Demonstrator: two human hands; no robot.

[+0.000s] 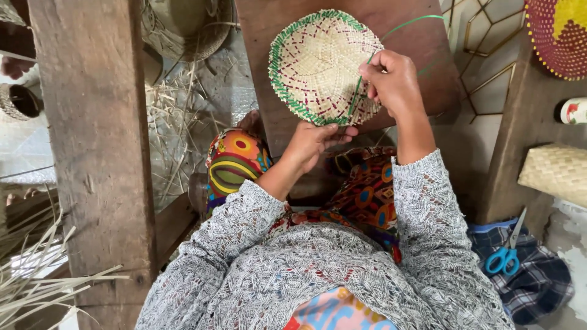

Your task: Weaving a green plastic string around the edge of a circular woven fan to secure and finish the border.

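The right hand (394,82) is pinched shut on a thin green strip (361,91) at the right edge of a small round woven tray (324,67), thumb and fingers pressed together where the strip meets the rim. The left hand (315,142) grips the tray's near edge from below, fingers closed on the rim, holding it tilted up towards the camera above the lap. The tray is pale straw with purple flecks and a green binding that runs around most of the edge; the strip's free end (416,23) loops off to the far right. The work looks to be the edging of the rim, with the stitch at the right side in hand (the binding there appears thinner than on the left). The next pull would likely need the strip drawn snug without kinking, and the left hand turning the tray a little. Behind the tray lies a dark wooden board (422,49). To the right, blue-handled scissors (504,256) rest on a checked cloth (538,287), near a woven box (556,171); a red and yellow woven disc (559,33) sits at the far right. On the left a thick wooden post (92,140) stands, with loose straw strips (36,287) by it.
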